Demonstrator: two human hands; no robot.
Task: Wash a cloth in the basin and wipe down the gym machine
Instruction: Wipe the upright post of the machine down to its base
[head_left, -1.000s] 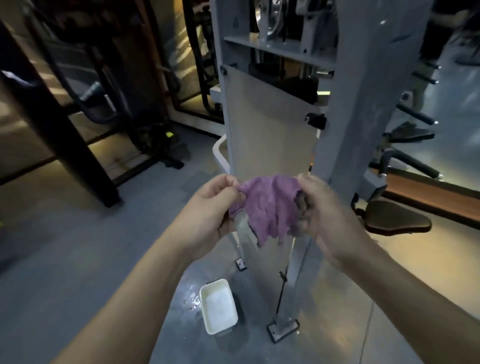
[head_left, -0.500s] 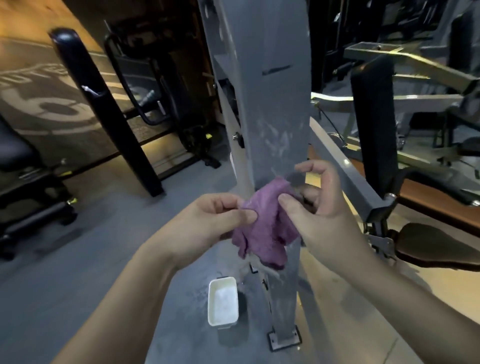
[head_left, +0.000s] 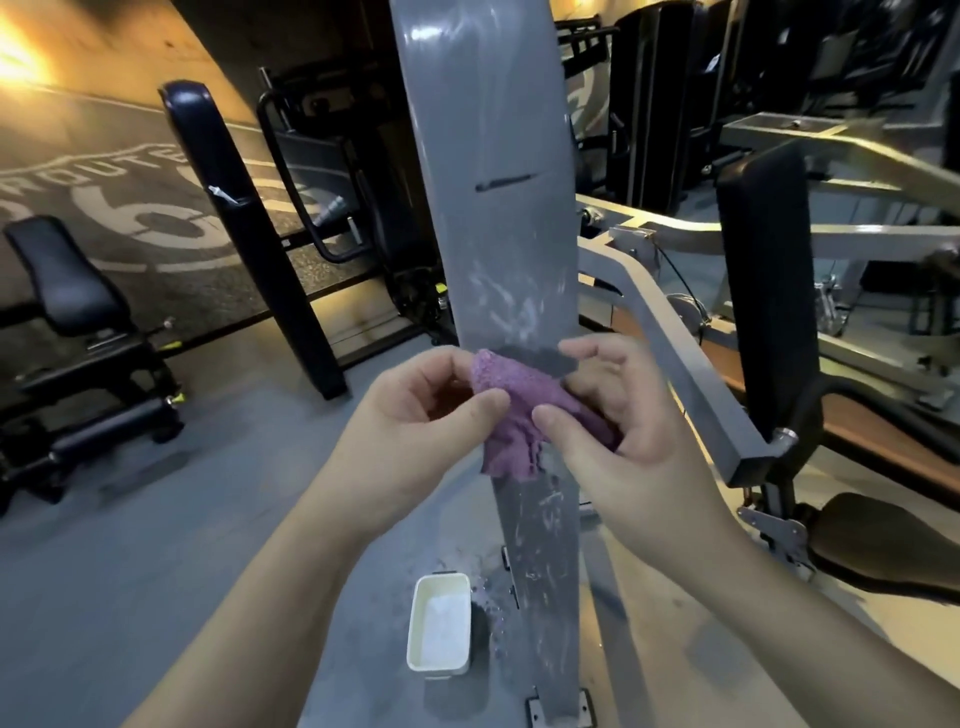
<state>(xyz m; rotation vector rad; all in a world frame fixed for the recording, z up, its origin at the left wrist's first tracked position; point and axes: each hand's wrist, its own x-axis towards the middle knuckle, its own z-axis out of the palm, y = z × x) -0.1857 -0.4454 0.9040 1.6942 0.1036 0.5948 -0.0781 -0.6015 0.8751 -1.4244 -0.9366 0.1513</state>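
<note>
A purple cloth (head_left: 511, 410) hangs bunched between both hands, in front of the grey upright post (head_left: 498, 208) of the gym machine. My left hand (head_left: 421, 415) pinches its left edge between thumb and fingers. My right hand (head_left: 618, 415) holds the right side, thumb on top and fingers curled behind. White smears mark the post above and below the cloth. A white rectangular basin (head_left: 440, 623) with water stands on the floor at the post's foot, with splashes beside it.
A grey diagonal brace (head_left: 691, 374) runs right from the post toward a black backrest (head_left: 763, 291) and a brown seat (head_left: 883, 551). A black bench (head_left: 78, 332) stands at left, a black slanted post (head_left: 249, 244) behind. Grey floor lies left of the basin.
The view has swung up and right, from the machine's panel side to the post's smeared face. Both hands have regathered the cloth and lifted it closer to the post.
</note>
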